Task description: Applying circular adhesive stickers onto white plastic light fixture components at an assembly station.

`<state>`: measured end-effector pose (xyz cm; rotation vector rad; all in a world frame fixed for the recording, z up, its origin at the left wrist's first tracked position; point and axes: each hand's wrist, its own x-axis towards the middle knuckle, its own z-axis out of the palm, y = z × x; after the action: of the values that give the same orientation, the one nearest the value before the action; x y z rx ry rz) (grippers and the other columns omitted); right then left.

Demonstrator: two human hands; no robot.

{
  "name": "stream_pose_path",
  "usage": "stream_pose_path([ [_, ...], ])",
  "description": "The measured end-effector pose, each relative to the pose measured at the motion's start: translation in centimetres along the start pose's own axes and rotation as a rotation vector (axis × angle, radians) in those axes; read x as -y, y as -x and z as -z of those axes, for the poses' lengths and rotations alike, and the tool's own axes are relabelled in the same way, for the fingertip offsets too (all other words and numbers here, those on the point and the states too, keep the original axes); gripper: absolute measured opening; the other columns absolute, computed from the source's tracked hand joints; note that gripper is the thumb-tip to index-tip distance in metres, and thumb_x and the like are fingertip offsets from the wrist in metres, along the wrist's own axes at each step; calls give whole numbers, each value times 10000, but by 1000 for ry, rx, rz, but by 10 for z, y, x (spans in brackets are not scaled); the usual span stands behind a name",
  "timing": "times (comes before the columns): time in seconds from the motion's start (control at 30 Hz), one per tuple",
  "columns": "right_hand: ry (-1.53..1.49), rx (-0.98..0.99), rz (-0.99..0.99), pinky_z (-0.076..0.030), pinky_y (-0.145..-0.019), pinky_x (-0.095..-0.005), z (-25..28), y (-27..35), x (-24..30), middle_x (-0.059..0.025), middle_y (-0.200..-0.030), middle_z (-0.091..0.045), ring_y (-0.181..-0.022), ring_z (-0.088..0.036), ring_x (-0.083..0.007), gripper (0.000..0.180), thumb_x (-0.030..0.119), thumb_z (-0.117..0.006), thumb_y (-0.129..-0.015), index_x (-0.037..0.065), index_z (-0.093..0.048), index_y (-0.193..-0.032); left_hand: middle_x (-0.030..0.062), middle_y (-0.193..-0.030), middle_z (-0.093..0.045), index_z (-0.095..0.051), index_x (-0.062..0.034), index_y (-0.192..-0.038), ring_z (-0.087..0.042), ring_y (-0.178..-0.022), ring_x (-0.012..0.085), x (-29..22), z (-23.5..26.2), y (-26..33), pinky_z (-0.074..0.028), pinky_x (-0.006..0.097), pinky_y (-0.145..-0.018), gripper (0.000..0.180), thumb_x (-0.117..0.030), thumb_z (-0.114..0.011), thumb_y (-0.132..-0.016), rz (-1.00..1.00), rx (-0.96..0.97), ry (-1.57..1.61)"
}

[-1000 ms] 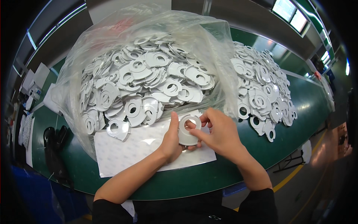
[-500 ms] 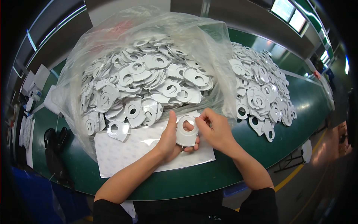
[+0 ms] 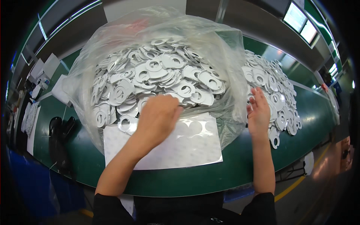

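My left hand (image 3: 159, 116) reaches over the front edge of a heap of white plastic ring-shaped parts (image 3: 153, 73) in a clear plastic bag (image 3: 228, 48). Its back is toward me and its bent fingers are mostly hidden, so I cannot see whether they grip a part. My right hand (image 3: 259, 114) is open, fingers apart and palm partly showing, at the near left side of a second pile of the same parts (image 3: 279, 99). Between my hands lies a white sheet (image 3: 187, 152) with round outlines near its far right corner.
The green table (image 3: 165, 183) has a curved look along its near edge. At its left lies a black object (image 3: 60, 146), its kind unclear. White papers and small items (image 3: 39, 75) stand at the far left. A grey partition (image 3: 202, 11) rises behind the bag.
The ring-shaped part that I held in both hands is no longer in them. My left hand has moved forward and left to the bag's heap; my right has moved right and opened by the second pile.
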<state>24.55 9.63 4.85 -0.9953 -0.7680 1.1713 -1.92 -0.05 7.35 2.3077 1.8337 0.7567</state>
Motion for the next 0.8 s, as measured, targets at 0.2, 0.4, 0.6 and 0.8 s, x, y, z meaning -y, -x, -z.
stream_pose_path([
  [0.2, 391, 600, 16, -435, -580, -227, -7, 35, -18, -19, -710, -603, -634, -541, -91, 279, 251, -546, -939, -13, -637, -925, 96, -790, -553, -578, -29, -844, -532, -796, 266, 3, -2, 14, -379, 383, -754, 251, -136, -737, -682, 45, 4, -333],
  [0.4, 992, 1210, 303, -470, -659, -307, -22, 56, -15, -64, -808, -603, -740, -584, -193, 270, 190, -743, -735, 43, -643, -937, 106, -744, -554, -603, -45, -687, -543, -785, 250, 17, -19, 14, -371, 355, -748, 105, -121, -668, -719, 48, 68, -544],
  [0.6, 1138, 1219, 369, -465, -756, -349, -18, 66, -20, -98, -913, -590, -880, -569, -274, 340, 176, -753, -699, 28, -611, -971, 121, -802, -573, -582, 0, -739, -558, -789, 261, 10, 12, 0, -419, 371, -701, 154, -123, -675, -740, 110, -34, -70],
  [0.8, 1187, 1206, 261, -463, -801, -368, -28, 68, -13, -132, -960, -570, -920, -569, -305, 316, 110, -737, -700, 15, -583, -958, 138, -1088, -639, -553, -20, -736, -598, -889, 146, -9, 4, -6, -456, 264, -781, 227, -206, -621, -847, 359, 107, 1255],
])
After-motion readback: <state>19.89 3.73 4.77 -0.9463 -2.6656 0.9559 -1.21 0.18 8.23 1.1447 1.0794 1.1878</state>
